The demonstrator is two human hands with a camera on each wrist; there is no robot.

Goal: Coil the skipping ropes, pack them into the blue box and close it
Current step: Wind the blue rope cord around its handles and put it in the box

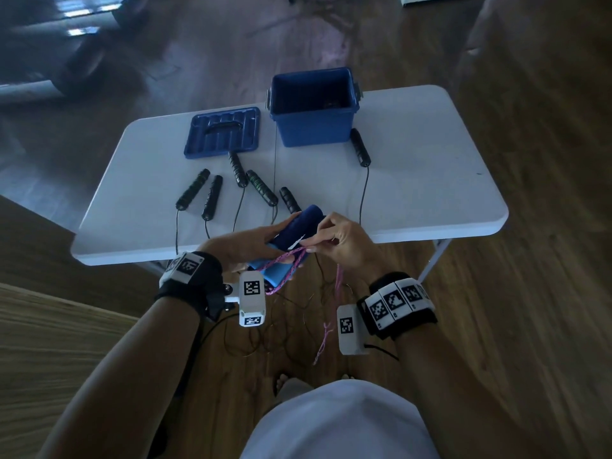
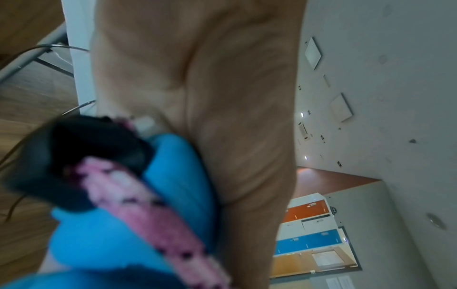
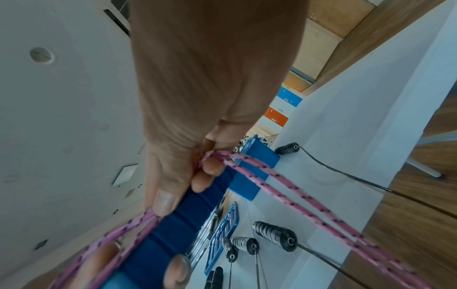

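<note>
Your left hand point(image 1: 251, 248) gripping the blue rope handles point(image 1: 293, 238), your right hand point(image 1: 337, 241) pinching the pink rope point(image 1: 284, 265), blue box point(image 1: 314, 127) open at the table's point(image 1: 430, 180) far side

Low in the frame's centre, both forearms reach forward with banded wrists, the left hand point(image 1: 251, 248) cupped palm-up with its fingers wrapped round the blue handles point(image 1: 294, 240), while the right hand point(image 1: 341, 241) pinches the pink rope point(image 1: 289, 260) between thumb and fingertips.
</note>
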